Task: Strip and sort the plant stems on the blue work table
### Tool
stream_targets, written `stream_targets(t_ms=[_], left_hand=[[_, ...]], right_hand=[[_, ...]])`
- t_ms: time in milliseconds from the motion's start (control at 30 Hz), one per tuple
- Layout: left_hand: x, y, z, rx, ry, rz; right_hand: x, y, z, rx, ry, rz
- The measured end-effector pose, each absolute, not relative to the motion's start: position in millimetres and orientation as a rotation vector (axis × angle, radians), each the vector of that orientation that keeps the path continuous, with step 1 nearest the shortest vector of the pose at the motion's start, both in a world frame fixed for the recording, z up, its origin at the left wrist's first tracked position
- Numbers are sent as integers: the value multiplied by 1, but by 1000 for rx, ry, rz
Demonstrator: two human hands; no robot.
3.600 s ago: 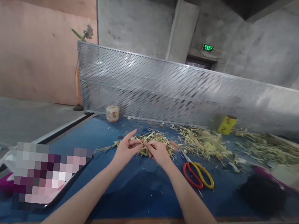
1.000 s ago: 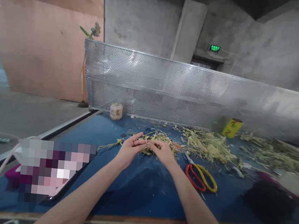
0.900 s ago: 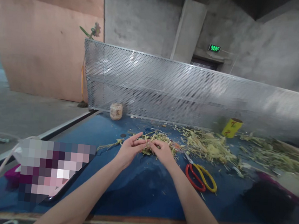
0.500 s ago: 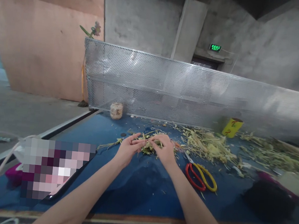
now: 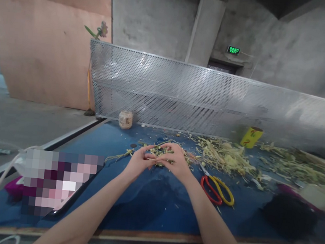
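Observation:
My left hand (image 5: 138,162) and my right hand (image 5: 176,163) meet at the middle of a blue-covered table (image 5: 149,201). Both curl their fingers round a small clump of pale green and yellow plant strips (image 5: 159,152) that lies at the near edge of a low heap. The fingertips of the two hands touch over the clump. A thin stalk (image 5: 117,157) trails out to the left of my left hand. Scissors with one red and one yellow handle (image 5: 216,186) lie flat just right of my right wrist.
A perforated metal screen (image 5: 199,98) closes the table's far side. A small jar (image 5: 125,119) and a yellow cup (image 5: 251,137) stand before it. More plant scraps (image 5: 228,159) spread to the right. A phone (image 5: 65,201) lies at the left, a dark bundle (image 5: 288,216) at the right.
Both hands have closed in over the clump and lifted slightly, the right hand's fingers now reaching over the left's. The scissors and the heap have stayed put.

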State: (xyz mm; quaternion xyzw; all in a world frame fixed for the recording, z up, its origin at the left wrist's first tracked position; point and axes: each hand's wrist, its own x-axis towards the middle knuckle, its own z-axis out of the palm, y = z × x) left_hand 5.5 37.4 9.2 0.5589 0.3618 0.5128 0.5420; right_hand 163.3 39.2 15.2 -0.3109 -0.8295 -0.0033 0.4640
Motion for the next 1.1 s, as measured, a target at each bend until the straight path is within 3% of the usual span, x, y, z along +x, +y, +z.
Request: stream_targets(t_ms=[233, 400, 567, 1100], left_hand=[[2, 40, 7, 1535, 892, 1121], [5, 37, 8, 1490, 814, 1122], [9, 32, 15, 1391, 758, 1166], [6, 28, 19, 1223, 685, 1164]], right_hand=[[158, 44, 11, -667, -1877, 678], [159, 47, 10, -684, -1691, 886], [160, 49, 11, -737, -1669, 822], [159, 33, 16, -613, -2040, 144]])
